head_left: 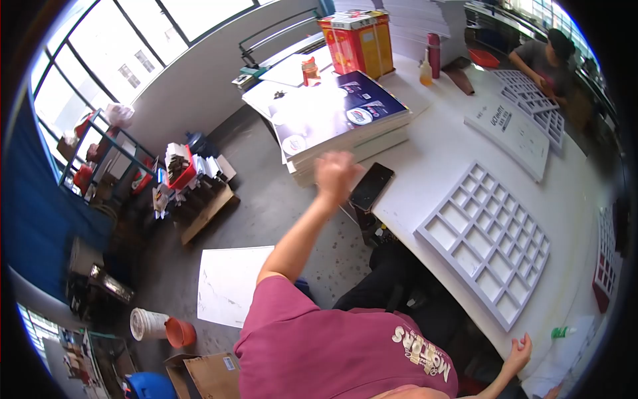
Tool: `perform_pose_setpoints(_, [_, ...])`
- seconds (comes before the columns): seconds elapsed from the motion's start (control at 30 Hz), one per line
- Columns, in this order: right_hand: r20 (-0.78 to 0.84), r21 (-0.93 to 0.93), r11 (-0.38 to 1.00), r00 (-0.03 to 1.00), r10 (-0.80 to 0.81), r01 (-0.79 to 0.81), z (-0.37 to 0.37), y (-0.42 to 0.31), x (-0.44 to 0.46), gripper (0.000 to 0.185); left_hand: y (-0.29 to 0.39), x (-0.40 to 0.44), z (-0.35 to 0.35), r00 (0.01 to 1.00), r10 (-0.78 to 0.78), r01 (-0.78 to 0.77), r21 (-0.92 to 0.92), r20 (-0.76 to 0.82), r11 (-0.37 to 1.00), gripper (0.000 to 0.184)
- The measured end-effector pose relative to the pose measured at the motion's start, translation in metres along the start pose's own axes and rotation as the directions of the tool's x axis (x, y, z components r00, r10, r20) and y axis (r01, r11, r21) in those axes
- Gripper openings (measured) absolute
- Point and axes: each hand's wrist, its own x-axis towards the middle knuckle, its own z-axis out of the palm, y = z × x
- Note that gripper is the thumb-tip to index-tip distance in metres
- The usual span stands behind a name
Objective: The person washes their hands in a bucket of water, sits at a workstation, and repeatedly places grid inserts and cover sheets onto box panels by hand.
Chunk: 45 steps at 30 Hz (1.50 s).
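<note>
The person's left hand [337,176] blurred, just beside the phone [372,187] and near the stack [345,123]; couldn't tell whether open or gripping. Phone lay at the near edge of the bench [432,166]. Grid [490,245] lay farther right along that edge. Right hand [518,355] was half open, fingers loosely bent, near grid's closest corner.

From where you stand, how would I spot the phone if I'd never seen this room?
Find the white worktable, then the stack topped by a dark-blue printed sheet. The smartphone lies flat beside it at the table's edge, near the left hand. Unlike the pale compartment tray nearby, it is a small black rectangle.
</note>
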Motion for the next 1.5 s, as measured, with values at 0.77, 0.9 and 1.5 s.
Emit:
perform_pose_setpoints(0.77, [-0.153, 0.104, 0.99, 0.985, -0.076, 0.093, 0.001, -0.074, 0.027, 0.022, -0.083, 0.013, -0.048, 0.837, -0.061, -0.12, 0.291, 0.544, 0.949, 0.109])
perform_pose_setpoints(0.9, [-0.131, 0.187, 0.981, 0.991, -0.03, 0.054, 0.004, -0.065, 0.027, 0.021, -0.118, 0.023, -0.065, 0.747, -0.311, 0.036, 0.431, 0.588, 0.902, 0.097])
perform_pose_setpoints(1.5, [-0.093, 0.461, 0.863, 0.978, -0.185, 0.207, 0.02, -0.22, 0.075, 0.013, -0.028, 0.138, -0.115, 0.839, 0.487, -0.365, 0.411, -0.242, 0.835, 0.009])
